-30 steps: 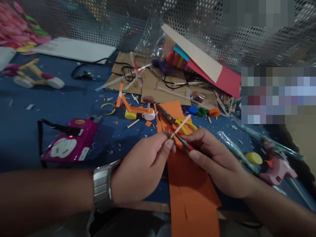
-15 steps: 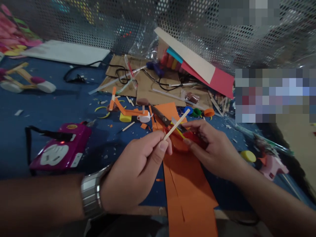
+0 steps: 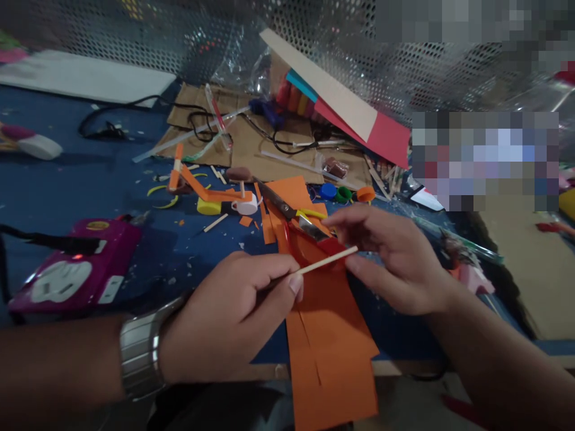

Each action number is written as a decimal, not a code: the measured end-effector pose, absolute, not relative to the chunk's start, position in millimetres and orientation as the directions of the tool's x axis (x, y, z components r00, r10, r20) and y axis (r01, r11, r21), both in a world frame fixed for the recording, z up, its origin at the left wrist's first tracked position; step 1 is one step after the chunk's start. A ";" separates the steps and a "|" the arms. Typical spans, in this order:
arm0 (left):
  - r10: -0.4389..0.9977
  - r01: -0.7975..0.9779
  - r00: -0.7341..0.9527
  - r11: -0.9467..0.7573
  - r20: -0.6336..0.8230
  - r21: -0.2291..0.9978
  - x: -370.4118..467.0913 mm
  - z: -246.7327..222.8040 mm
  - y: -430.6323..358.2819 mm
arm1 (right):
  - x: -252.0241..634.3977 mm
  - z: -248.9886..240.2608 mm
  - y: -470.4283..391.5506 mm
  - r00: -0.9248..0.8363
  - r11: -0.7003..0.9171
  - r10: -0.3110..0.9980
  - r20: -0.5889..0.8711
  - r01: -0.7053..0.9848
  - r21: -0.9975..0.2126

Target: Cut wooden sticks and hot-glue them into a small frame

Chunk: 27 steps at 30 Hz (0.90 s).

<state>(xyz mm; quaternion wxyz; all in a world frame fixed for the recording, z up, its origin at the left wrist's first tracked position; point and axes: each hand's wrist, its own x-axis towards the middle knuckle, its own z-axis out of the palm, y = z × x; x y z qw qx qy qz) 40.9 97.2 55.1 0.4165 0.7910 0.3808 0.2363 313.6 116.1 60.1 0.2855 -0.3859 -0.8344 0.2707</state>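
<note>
The stick (image 3: 327,261) is pinched by the left hand (image 3: 220,314), so its tip is left exposed near the right hand (image 3: 395,263), which is held open.

View: one, head-worn, set above the near edge of the blue table (image 3: 58,179).
Facing: forward and steeply down, far side towards the top.
Close to lens: silver metal-band wristwatch (image 3: 141,353), lower left.
Mid-range: slim pale wooden stick (image 3: 327,261), near frame centre.
Farthest: grey perforated screen (image 3: 179,42), upper frame, seen obliquely across the table.
</note>
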 end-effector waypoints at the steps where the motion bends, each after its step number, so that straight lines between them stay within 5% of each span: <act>1: 0.786 0.405 0.616 -0.377 0.056 0.833 40.8 54.4 97.2 | 313.5 63.1 115.8 -0.629 0.593 0.736 0.250 0.420 -0.687; 4: 0.740 0.399 0.669 -0.432 0.065 0.809 40.2 51.9 96.8 | 311.4 67.7 114.5 -0.780 0.630 0.605 0.161 0.345 -0.696; 12: 0.663 0.396 0.746 -0.518 0.063 0.758 39.4 46.7 96.7 | 307.8 69.9 110.6 -0.847 0.559 0.530 0.032 0.320 -0.765; 17: 0.624 0.373 0.779 -0.540 0.062 0.754 39.6 44.4 98.8 | 304.8 72.9 106.8 -0.839 0.477 0.528 -0.128 0.418 -0.773; 27: 0.566 0.362 0.824 -0.505 -0.016 0.784 37.3 44.6 103.9 | 300.4 70.6 103.2 -0.808 0.362 0.558 -0.188 0.441 -0.821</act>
